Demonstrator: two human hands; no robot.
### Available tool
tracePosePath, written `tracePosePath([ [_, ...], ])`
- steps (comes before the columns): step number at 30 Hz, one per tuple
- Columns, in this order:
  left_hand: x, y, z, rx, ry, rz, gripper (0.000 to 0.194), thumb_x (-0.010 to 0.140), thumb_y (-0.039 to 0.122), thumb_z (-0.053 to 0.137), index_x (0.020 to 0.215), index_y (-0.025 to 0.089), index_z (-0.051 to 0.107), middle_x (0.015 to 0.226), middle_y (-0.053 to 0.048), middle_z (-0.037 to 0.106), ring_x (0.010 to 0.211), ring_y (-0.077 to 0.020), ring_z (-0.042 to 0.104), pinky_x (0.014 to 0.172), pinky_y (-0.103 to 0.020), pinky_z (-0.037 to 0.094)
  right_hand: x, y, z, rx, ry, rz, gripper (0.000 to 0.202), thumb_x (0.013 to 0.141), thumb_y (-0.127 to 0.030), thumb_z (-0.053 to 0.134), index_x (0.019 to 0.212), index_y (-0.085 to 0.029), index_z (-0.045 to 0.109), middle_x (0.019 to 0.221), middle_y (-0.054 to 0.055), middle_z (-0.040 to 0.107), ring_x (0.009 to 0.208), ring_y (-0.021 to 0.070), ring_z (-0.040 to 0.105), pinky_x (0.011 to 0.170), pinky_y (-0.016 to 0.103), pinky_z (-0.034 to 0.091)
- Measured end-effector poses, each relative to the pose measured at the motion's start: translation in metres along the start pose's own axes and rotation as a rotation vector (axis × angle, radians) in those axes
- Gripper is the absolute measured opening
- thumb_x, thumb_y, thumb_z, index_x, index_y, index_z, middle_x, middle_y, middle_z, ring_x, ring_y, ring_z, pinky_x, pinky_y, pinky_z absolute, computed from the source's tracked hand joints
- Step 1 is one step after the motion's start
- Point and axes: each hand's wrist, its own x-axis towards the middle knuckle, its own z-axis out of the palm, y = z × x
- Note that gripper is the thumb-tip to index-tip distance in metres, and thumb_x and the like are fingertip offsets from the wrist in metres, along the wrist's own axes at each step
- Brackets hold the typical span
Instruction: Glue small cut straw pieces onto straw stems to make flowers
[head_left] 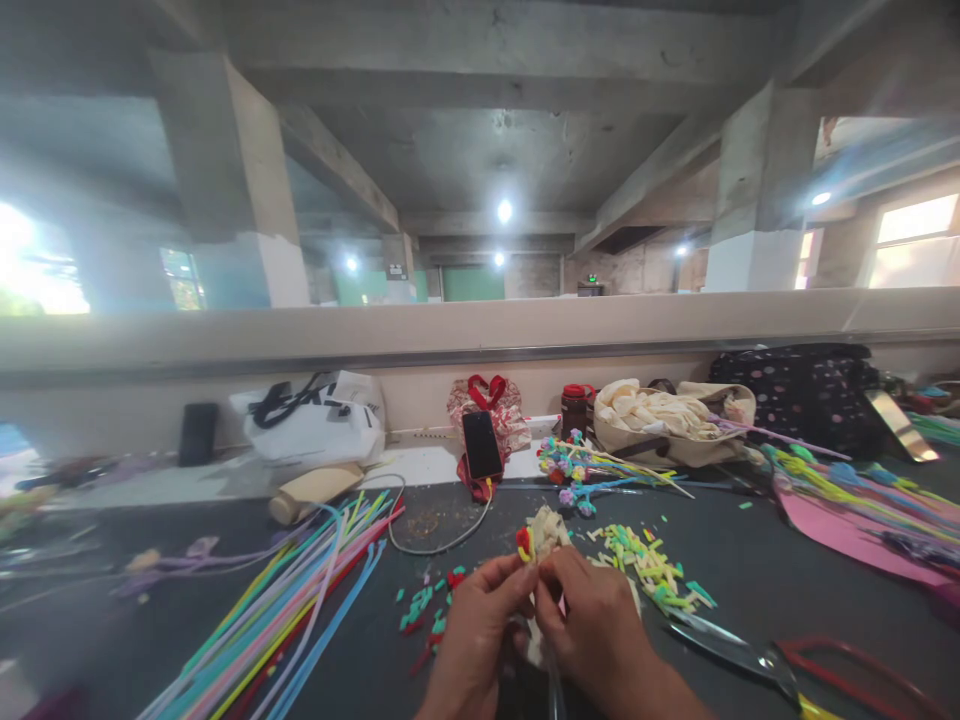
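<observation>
Close together at the front middle of the table, both hands are closed in a pinch. Between the thumb and finger of my left hand [476, 625] is a small red and yellow chenille flower [524, 542]. My right hand [600, 612] touches it from the right, fingertips pressed together; what they grip is hidden. Behind and under the hands lies a crumpled cream cloth or paper [551, 525]. Cut green and red chenille bits [421, 606] are scattered left of the hands, and a pile of yellow and green bits [637, 558] lies to the right.
Scissors with red handles [750, 650] lie at right. A bundle of coloured chenille stems [300, 610] stretches across the left. Behind are finished chenille flowers [574, 470], a phone [481, 445] on a cable, a beige bottle [315, 492], a white bag [315, 420] and a brown jar [574, 410].
</observation>
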Motion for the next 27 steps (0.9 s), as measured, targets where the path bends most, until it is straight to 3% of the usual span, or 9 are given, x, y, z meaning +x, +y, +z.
tracePosePath([
  [11,-0.001,-0.002,-0.001,-0.043,-0.006,-0.013,0.023,0.055,0.030,0.072,0.064,0.012,0.061,0.049,0.003,0.052,0.038,-0.0032,0.042,0.037,-0.014,0.027,-0.002,0.001,0.003,0.018,0.014,-0.043,0.013,0.076,-0.016,0.042,0.069,-0.018,0.053,0.060,0.002,0.059,0.053,0.0141,0.056,0.052,0.024,0.031],
  [15,-0.002,0.005,-0.001,-0.092,-0.008,-0.009,0.022,0.056,0.030,0.071,0.064,0.013,0.059,0.045,0.005,0.050,0.036,-0.0036,0.042,0.036,-0.014,0.027,0.001,0.000,-0.004,0.158,-0.076,-0.020,0.017,0.080,-0.019,0.042,0.073,-0.017,0.057,0.064,0.004,0.061,0.059,0.0140,0.057,0.055,0.023,0.035],
  [17,-0.001,0.011,-0.003,-0.080,-0.031,-0.024,0.022,0.056,0.029,0.071,0.063,0.013,0.058,0.043,0.005,0.049,0.035,-0.0028,0.041,0.034,-0.013,0.024,0.004,0.000,-0.009,0.286,-0.125,0.057,0.019,0.081,-0.025,0.044,0.072,-0.017,0.059,0.063,0.003,0.061,0.057,0.0128,0.056,0.054,0.022,0.036],
  [23,-0.003,0.023,-0.011,-0.141,-0.208,-0.166,0.024,0.058,0.031,0.070,0.066,0.011,0.060,0.041,0.006,0.046,0.031,0.0009,0.033,0.032,-0.010,0.019,0.012,0.006,-0.015,0.781,-0.139,0.475,0.029,0.078,-0.037,0.046,0.059,-0.017,0.052,0.048,-0.003,0.052,0.040,0.0086,0.047,0.041,0.019,0.034],
  [27,-0.007,0.023,-0.011,-0.245,-0.212,-0.188,0.025,0.056,0.028,0.071,0.071,0.011,0.062,0.050,0.002,0.055,0.031,0.0017,0.033,0.031,-0.009,0.021,0.016,0.008,-0.014,1.006,-0.116,0.577,0.029,0.073,-0.041,0.052,0.058,-0.017,0.047,0.048,-0.005,0.048,0.035,0.0057,0.042,0.036,0.017,0.031],
])
